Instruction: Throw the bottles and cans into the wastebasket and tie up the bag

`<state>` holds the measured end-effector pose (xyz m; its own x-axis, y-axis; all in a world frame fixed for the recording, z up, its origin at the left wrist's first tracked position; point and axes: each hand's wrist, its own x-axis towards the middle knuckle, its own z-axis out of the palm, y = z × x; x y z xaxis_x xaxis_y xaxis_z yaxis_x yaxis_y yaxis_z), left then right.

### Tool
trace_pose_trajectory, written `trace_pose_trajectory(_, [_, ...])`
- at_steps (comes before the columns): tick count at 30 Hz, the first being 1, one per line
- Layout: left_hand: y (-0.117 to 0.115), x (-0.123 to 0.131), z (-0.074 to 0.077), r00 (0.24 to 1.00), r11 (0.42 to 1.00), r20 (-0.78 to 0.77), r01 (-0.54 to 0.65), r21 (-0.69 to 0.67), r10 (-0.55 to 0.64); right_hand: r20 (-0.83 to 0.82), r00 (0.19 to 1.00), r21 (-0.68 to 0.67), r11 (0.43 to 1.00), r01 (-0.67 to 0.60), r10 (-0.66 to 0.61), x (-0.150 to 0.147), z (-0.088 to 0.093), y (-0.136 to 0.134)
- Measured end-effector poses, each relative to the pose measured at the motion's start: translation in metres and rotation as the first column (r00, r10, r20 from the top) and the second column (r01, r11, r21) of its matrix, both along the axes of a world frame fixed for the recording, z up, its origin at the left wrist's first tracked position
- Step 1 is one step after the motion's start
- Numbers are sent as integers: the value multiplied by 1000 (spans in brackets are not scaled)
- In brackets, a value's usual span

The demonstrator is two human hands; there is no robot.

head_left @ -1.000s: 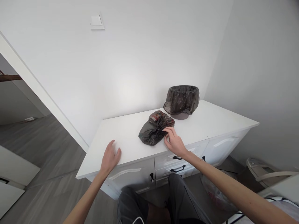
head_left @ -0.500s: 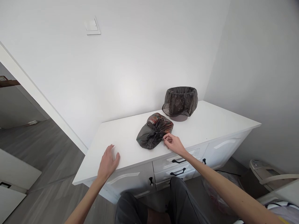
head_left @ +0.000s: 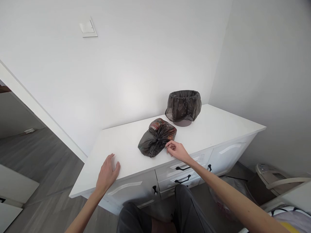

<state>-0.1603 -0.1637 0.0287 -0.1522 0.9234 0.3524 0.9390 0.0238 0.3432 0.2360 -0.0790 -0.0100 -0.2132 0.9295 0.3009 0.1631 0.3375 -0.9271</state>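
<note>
A gathered black garbage bag [head_left: 152,142] lies on the white cabinet top [head_left: 126,142], its thin plastic bunched at the middle, with reddish contents showing through. At the bag's lower right edge, my right hand [head_left: 177,150] is closed, thumb and fingers pinching the dark plastic. My left hand [head_left: 107,172] rests at the front left part of the top, fingers and thumb apart, holding nothing, a little away from the bag. Behind and to the right stands a trash bin [head_left: 183,123] lined with another black bag [head_left: 182,108] folded over its rim.
Below the top are cabinet doors [head_left: 126,194] and drawers with black handles [head_left: 182,179]. A wall with a light switch [head_left: 88,29] rises behind. A beige appliance [head_left: 274,178] stands at the right, and a doorway opens at the left.
The view has shifted slightly, so everything sits a little further left. Both hands and the bag keep nearly the same places relative to the cabinet.
</note>
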Motion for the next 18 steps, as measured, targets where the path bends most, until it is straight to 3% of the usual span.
trace_pose_trajectory(13, [-12,12,9,999,1000,-44,5,28,-4,-52,999,-8,1000,-14,13,3,9,-8])
trace_pose_trajectory(18, [-9,43,31,988,981,-60,150,126,-144,62,998,96,995,-5,-1,0,18,-9])
